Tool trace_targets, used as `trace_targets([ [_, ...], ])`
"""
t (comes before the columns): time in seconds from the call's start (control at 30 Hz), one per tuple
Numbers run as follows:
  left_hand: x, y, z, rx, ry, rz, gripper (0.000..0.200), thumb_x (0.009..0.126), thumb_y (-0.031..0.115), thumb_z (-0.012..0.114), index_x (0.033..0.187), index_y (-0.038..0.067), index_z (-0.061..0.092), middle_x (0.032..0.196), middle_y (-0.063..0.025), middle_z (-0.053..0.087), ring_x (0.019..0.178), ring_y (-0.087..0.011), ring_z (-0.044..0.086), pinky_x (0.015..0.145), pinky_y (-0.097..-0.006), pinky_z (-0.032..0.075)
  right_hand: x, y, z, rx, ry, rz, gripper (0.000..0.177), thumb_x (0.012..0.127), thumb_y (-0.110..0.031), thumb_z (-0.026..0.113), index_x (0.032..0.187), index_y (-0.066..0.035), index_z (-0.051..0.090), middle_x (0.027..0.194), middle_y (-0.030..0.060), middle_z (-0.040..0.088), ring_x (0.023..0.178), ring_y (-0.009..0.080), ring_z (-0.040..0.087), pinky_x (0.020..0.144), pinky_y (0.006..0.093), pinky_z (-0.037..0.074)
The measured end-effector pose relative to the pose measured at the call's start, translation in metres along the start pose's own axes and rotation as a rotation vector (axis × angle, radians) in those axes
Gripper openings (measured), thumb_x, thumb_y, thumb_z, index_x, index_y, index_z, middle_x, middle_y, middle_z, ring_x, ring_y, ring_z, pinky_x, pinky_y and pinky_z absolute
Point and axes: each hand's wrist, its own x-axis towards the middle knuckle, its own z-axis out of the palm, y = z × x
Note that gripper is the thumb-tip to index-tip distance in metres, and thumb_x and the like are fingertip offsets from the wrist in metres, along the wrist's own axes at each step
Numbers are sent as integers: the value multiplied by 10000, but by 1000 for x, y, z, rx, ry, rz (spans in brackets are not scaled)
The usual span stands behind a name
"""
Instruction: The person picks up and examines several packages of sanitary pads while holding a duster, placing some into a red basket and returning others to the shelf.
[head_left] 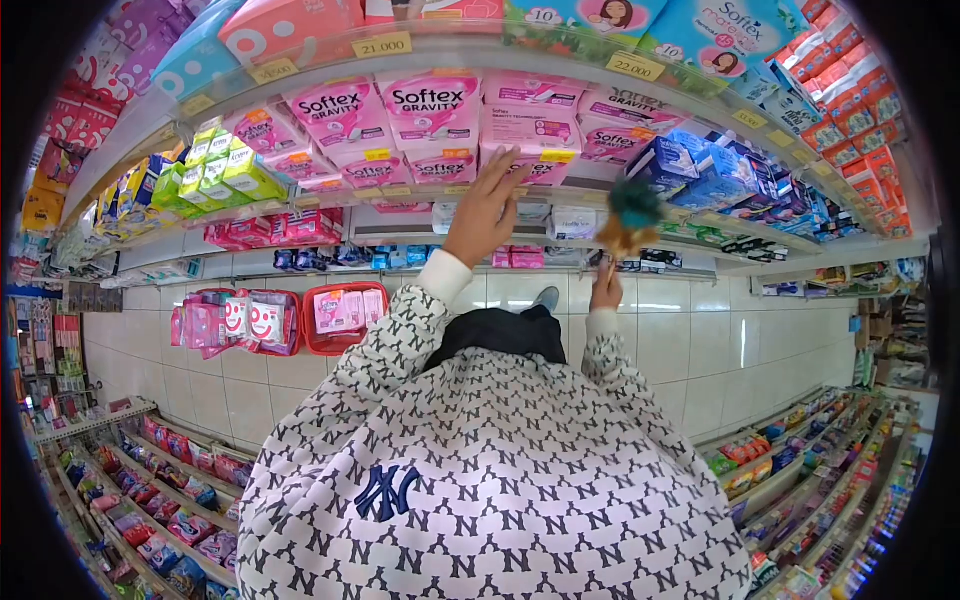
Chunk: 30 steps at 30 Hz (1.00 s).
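Left hand (482, 215), centre: fingers outstretched, slightly parted, overlapping pink, white-lettered Softex packs (530, 130); contact couldn't be told, lower fronts partly hidden. Right hand (606, 289), right of centre, gripped a duster (634, 208) upright: fluffy head teal above, tan below, outline blurred.
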Motion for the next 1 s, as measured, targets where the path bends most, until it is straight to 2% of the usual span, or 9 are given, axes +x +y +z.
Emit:
trace_targets([
  [0.1,-62,-26,6,-145,29,-128,375,856,43,533,1230,63,562,1256,-166,563,1248,-332,475,1050,-400,375,-71,110,-104,-629,-185,472,650,844,-595,571,1002,26,679,946,224,683,915,328,657,795,381,477],
  [0.23,-284,-141,30,-220,-324,-742,388,897,185,563,1264,61,547,1265,-164,568,1187,-334,522,1019,-369,399,-190,153,-185,-735,-199,1037,571,872,-530,571,887,26,701,796,200,678,800,263,666,690,367,487],
  [0.27,-360,-188,61,90,-677,-928,414,946,279,478,1273,32,543,1299,-173,545,1201,-309,520,1011,-368,406,-207,165,-200,-726,-235,1095,563,874,-522,570,882,25,701,792,198,678,794,262,665,686,366,488],
  [0.3,-435,-217,56,426,-1352,-573,452,963,319,403,1282,27,534,1332,-164,520,1234,-297,490,1037,-380,380,-225,165,-206,-717,-258,1122,555,876,-514,570,877,25,701,789,196,677,788,260,665,681,364,488],
  [0.37,-552,-205,20,317,-1521,-818,453,946,332,431,1290,55,535,1319,-158,533,1232,-295,493,1044,-390,374,-248,167,-214,-692,-291,1148,539,881,-498,569,867,24,701,781,192,676,775,256,663,672,361,488],
  [0.53,-746,-113,-16,-10,-1582,-1074,471,903,365,499,1308,127,537,1288,-145,566,1229,-289,502,1059,-416,360,-247,149,-201,-650,-266,1091,502,892,-458,567,842,23,701,762,182,673,743,248,659,650,354,489],
  [0.73,-728,-61,-18,-131,-1039,-1436,496,827,411,595,1245,146,569,1219,-178,591,1156,-337,544,1009,-445,393,-214,168,-137,-569,-265,642,279,916,-228,558,831,-1,697,690,92,654,492,142,534,441,288,410],
  [0.83,-709,-53,-37,-78,-944,-1281,512,789,434,644,1214,155,585,1185,-195,603,1120,-360,565,983,-459,409,-249,290,-145,-543,-363,238,198,819,-33,632,970,26,520,926,138,577,806,193,541,699,338,484],
  [1.0,-675,-106,-94,94,-1121,-1660,476,779,411,640,1130,90,632,1142,-192,629,1082,-357,584,948,-434,456,-388,235,-101,-809,-599,719,710,697,-343,820,1221,-26,458,1070,104,580,994,235,574,885,356,454],
])
